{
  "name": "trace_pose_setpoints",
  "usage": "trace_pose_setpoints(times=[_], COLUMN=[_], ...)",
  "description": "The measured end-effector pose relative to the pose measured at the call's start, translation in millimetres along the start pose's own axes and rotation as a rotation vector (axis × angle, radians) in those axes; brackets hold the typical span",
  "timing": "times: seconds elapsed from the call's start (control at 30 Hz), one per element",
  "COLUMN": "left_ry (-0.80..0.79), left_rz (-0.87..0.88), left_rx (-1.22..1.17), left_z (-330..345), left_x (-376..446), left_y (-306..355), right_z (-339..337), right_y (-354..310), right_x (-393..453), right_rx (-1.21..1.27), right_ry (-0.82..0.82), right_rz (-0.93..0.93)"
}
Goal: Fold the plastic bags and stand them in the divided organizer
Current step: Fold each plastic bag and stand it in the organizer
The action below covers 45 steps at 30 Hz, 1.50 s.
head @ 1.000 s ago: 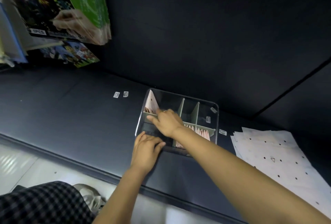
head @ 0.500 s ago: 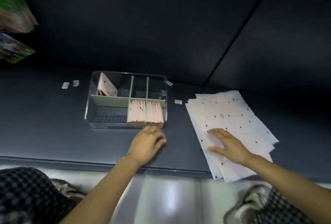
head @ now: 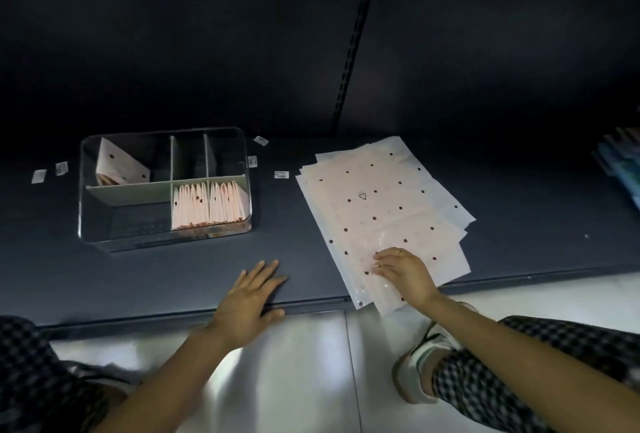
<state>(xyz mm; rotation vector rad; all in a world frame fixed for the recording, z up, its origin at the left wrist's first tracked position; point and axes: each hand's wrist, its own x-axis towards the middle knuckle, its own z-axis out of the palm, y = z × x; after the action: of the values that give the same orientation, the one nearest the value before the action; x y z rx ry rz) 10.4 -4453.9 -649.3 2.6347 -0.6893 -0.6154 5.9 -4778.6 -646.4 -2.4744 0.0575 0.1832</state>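
Divided organizer [head: 81, 190], left on the shelf: near-right compartment is packed with folded bags [head: 207, 205]; one is leaned far-left. Stack of flat bags [head: 381, 204], right, is left unfolded. Right hand [head: 403, 271] is pressed on it, fingers bent; left hand [head: 251, 297] is laid flat, fingers spread.

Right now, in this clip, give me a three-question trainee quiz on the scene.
1. True or false: the organizer holds a row of folded bags standing in its near right compartment.
2. Which hand touches the stack of flat bags?
3. The left hand is: A) spread flat on the shelf; B) inside the organizer; C) holding a bag.

Key: 1 true. 2 the right hand. 3 A.
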Motion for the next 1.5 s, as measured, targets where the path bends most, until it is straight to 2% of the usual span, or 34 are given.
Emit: trace_pose_setpoints(times=[0.1,0.27,0.37,0.47,0.6,0.73,0.83,0.93,1.0,1.07,1.13,1.2,1.27,1.33,1.4,1.5], left_ry=[0.015,0.171,0.195,0.217,0.172,0.212,0.239,0.254,0.341,0.531,0.716,0.804,0.713,0.525,0.326,0.137], left_rz=[0.005,0.082,0.027,-0.062,-0.215,-0.574,-0.690,-0.746,-0.803,-0.825,-0.749,-0.571,-0.334,-0.141,-0.043,0.013], left_rx=[-0.077,-0.255,-0.344,-0.455,-0.938,-1.403,-1.445,-1.492,-1.430,-1.256,-0.972,-0.684,-0.472,-0.342,-0.178,0.165], left_z=[-6.4,-20.8,-22.3,-20.6,-24.3,-25.0,-25.8,-26.0,-23.0,-18.9,-16.2,-12.2,-6.9,1.0,12.2,26.4], left_x=[0.7,10.0,13.0,11.5,3.2,-0.4,-0.9,2.9,7.6,9.8,5.6,-3.0,-11.8,-18.6,-23.5,-29.0], left_y=[9.4,42.8,51.3,45.1,33.0,24.6,20.4,18.7,17.3,16.3,17.4,18.1,18.9,19.7,16.9,6.5], right_z=[-4.7,9.9,22.0,22.3,-11.5,-41.5,-38.0,-21.9,-9.3,0.5,7.7,15.1,21.1,24.3,24.6,22.8], right_y=[-21.5,-88.0,-114.5,-123.7,-109.8,-67.0,-43.2,-36.8,-42.0,-47.9,-53.7,-57.4,-60.9,-62.1,-64.0,-66.7], right_x=[2.8,-0.1,-7.3,-1.9,19.7,32.4,31.3,26.7,25.2,26.5,28.9,31.4,31.9,32.1,31.0,23.8], right_rx=[-0.111,-0.007,0.210,0.277,0.462,0.661,0.824,0.779,0.705,0.621,0.565,0.532,0.490,0.460,0.405,0.003], right_ry=[-0.015,-0.251,-0.305,-0.381,-0.592,-0.492,-0.532,-0.555,-0.416,-0.268,-0.153,-0.063,-0.017,0.003,0.019,0.107], right_rz=[-0.126,-0.256,-0.135,-0.039,0.175,0.294,0.285,0.337,0.420,0.452,0.449,0.458,0.473,0.489,0.490,0.287])
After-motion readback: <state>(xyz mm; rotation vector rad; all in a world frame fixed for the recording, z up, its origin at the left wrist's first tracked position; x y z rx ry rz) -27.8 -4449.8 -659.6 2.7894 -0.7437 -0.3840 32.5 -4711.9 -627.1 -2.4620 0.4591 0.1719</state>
